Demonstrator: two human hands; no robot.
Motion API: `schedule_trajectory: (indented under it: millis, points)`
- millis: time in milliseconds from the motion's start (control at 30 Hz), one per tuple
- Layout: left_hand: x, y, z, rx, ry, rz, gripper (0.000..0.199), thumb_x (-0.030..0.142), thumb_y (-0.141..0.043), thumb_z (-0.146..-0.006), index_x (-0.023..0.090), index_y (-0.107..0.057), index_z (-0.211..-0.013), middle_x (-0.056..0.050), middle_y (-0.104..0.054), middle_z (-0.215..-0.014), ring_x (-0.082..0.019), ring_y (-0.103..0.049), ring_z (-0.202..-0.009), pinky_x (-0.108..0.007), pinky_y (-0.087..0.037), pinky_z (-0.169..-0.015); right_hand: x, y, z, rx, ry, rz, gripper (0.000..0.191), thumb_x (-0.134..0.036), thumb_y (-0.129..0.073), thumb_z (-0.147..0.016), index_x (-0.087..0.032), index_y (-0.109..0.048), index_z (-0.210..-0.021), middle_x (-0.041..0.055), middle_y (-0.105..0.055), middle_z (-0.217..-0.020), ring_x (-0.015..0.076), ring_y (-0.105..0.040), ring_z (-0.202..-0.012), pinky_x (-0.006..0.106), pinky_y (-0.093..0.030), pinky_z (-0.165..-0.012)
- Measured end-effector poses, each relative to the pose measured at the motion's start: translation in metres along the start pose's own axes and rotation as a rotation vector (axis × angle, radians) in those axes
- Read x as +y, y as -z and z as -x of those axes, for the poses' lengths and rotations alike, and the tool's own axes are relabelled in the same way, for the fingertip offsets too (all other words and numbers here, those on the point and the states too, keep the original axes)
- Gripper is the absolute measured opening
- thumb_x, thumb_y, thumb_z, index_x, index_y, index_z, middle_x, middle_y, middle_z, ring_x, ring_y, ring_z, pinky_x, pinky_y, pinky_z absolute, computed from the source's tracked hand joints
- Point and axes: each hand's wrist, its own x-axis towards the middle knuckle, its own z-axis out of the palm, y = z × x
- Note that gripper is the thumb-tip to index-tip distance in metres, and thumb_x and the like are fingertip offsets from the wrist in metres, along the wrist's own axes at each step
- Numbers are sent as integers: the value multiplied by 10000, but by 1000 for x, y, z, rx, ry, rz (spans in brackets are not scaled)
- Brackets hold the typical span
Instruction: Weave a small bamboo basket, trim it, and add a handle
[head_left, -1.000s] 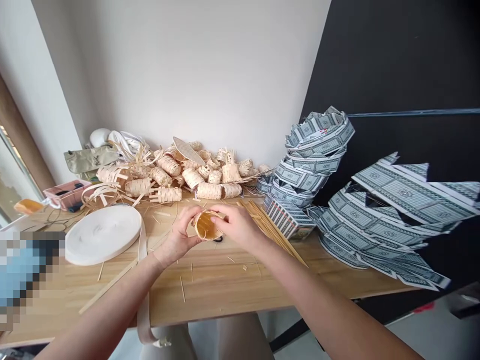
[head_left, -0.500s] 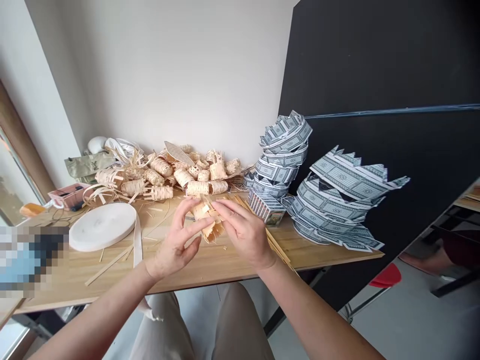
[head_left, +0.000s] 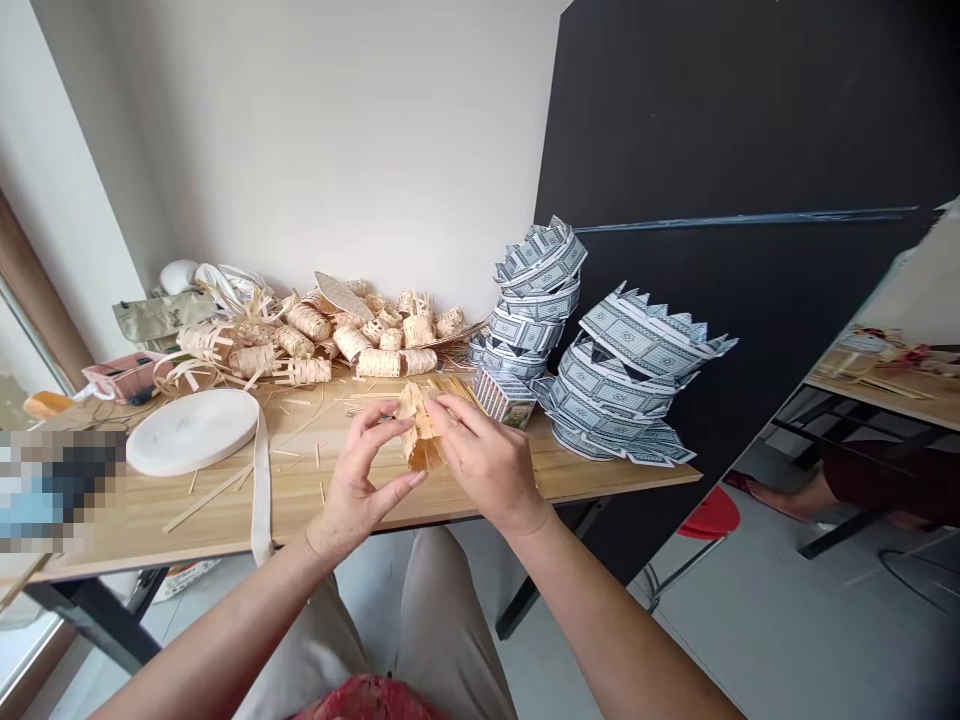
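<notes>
A small tube woven from pale wood strips (head_left: 421,452) is held up over the table's front, its open, jagged end toward me. My left hand (head_left: 366,475) grips its left side, fingertips at the upper edge and the thumb apart near the lower rim. At its right side my right hand (head_left: 491,462) pinches the tube, fingers bent and partly hiding it. Behind lie several similar woven tubes (head_left: 307,320) in a heap, along with loose strips.
A roll of white tape (head_left: 191,430) lies at left, its end hanging over the table edge. Stacked folded-paper rings (head_left: 630,380) stand at right before a black panel (head_left: 720,120). A patterned box (head_left: 502,400) sits beside them. A red stool (head_left: 709,515) and a person's leg (head_left: 795,490) are beyond.
My left thumb has swung down and away from the index finger, toward the tube's lower rim. My right fingers have curled closer on the tube. The view has shifted rightward.
</notes>
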Motion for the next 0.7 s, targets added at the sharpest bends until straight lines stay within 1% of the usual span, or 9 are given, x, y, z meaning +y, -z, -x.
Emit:
schedule_trajectory:
  millis: [133,200,267,333,400,533,700]
  points:
    - [-2,-6,1,3,100,130,424,214,-662,-760,279,-556,-1166,-84,-507,-1240,-243,-437,-1221,-423,-367,-1038,-5,2,-1,-127,-87,21,275,-59,-410,-858,-126,-655,-963,28,-688,-838,104,-611,-621,244,-384,-524]
    - [-1,-8,1,40,183,211,397,215,-640,-780,283,-555,-1161,-70,-538,-1226,-220,-460,-1204,-383,-388,-1023,-8,1,-3,-204,-136,27,251,-62,-425,-840,-150,-657,-879,13,-670,-773,101,-590,-590,252,-335,-493]
    - [0,-10,0,91,270,263,341,221,-618,-800,274,-566,-1133,-60,-565,-1199,-197,-486,-1177,-346,-404,-1004,-10,-1,-5,-259,-181,25,188,-114,-476,-842,-172,-649,-798,-3,-648,-717,103,-569,-561,260,-289,-474]
    - [0,-12,0,132,341,302,285,238,-612,-805,253,-583,-1088,-59,-594,-1156,-185,-524,-1128,-322,-429,-971,-11,-3,-6,-284,-219,16,146,-196,-535,-845,-187,-641,-745,-15,-628,-671,108,-544,-527,265,-250,-465]
    - [-1,-14,0,161,390,339,245,259,-614,-803,237,-597,-1046,-60,-616,-1114,-180,-557,-1075,-306,-456,-930,-11,-7,-5,-305,-250,8,163,-255,-570,-841,-195,-637,-705,-21,-612,-629,109,-514,-495,268,-219,-463]
    - [-7,-18,2,194,463,362,231,293,-610,-805,228,-613,-1026,-54,-638,-1072,-171,-589,-1009,-291,-477,-884,-8,-14,-1,-338,-273,-17,208,-257,-560,-850,-191,-629,-665,-12,-610,-623,113,-502,-504,266,-212,-475]
    - [-15,-24,3,181,509,340,216,314,-571,-831,227,-623,-1023,-44,-640,-1064,-164,-586,-1002,-282,-462,-891,-2,-20,5,-334,-288,-11,227,-236,-524,-861,-182,-616,-661,-2,-593,-598,122,-503,-503,274,-209,-466]
